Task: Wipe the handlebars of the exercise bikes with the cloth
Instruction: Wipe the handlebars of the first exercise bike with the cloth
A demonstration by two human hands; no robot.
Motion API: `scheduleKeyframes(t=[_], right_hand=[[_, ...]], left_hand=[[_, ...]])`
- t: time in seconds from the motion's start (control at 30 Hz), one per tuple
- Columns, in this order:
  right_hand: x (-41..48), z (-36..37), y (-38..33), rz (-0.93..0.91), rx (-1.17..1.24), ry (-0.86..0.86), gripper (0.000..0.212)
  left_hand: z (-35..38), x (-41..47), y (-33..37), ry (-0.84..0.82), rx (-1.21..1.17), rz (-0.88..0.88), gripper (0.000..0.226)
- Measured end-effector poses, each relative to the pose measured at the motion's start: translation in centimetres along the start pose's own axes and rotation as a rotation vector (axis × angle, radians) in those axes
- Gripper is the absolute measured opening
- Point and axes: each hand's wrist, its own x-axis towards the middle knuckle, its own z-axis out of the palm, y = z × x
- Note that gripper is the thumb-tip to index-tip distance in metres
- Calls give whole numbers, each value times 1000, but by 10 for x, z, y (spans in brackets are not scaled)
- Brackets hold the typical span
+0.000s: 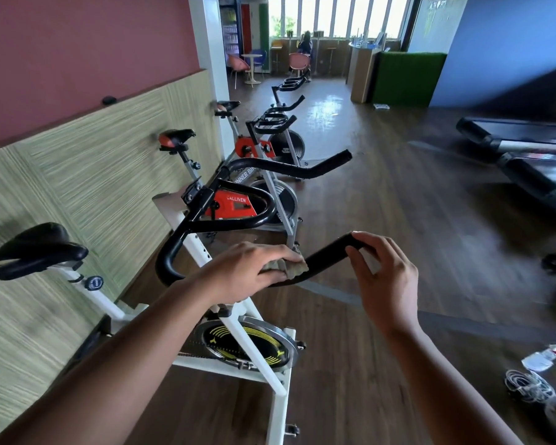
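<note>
The nearest exercise bike (238,335) is white with a black handlebar (326,256) that loops in front of me. My left hand (254,271) presses a brownish cloth (294,268) around the near arm of that handlebar. My right hand (379,277) is at the raised tip of the same arm, thumb and fingers loosely curled on it. The far arm of the handlebar (302,170) rises toward the room's middle. Behind it stands a row of further bikes (270,146) with black handlebars.
A striped panel wall (77,175) runs along the left, close to the bike saddles (36,250). A treadmill (527,162) lies at the right. Cables and a plastic bottle (540,364) sit on the wooden floor at lower right. A person sits far back by the windows.
</note>
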Motion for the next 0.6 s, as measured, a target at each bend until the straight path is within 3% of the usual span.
scheduleKeyframes(t=[0.13, 0.23, 0.4, 0.6], right_hand=[[0, 0, 3, -14, 12, 21, 19], [0, -1, 6, -5, 43, 14, 18], [0, -3, 12, 69, 154, -36, 17], [-1, -2, 14, 100, 196, -43, 18]], left_hand=[[9, 10, 7, 66, -53, -19, 40], [17, 23, 21, 138, -235, -44, 38], [32, 59, 54, 244, -401, 37, 36], [25, 57, 52, 163, -294, 53, 36]])
